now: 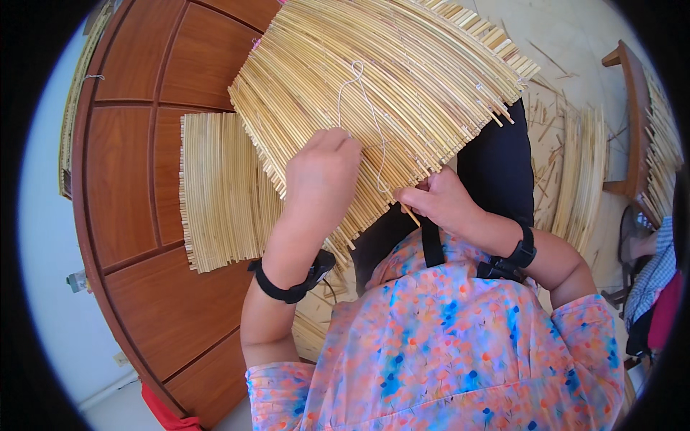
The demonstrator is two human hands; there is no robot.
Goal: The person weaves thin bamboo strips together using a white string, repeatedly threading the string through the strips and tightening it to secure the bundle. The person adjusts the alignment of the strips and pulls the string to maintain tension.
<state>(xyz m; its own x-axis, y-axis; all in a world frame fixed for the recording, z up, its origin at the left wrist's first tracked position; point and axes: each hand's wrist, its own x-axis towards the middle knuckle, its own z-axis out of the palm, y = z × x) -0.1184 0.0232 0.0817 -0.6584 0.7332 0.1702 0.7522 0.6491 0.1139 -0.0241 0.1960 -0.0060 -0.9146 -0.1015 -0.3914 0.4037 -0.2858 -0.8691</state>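
Note:
A large mat of thin straw-coloured reed sticks (424, 79), bound in rows with thread, lies slanted over my lap. My left hand (325, 167) is closed above the mat's near part, its fingertips turned down and hidden. A thin white string (378, 129) loops over the sticks; one end runs in under the left fingers, the other drops to the mat's near edge beside my right hand (447, 198). There the right thumb and fingers pinch the end of a stick (411, 214) that juts out past its neighbours.
A second reed mat (223, 190) rests against reddish-brown wooden panels (129, 172) on the left. On the floor to the right lie a bundle of reeds (581, 172) and scattered stick scraps. A wooden stool or frame (636, 122) and part of another person (650, 266) are at far right.

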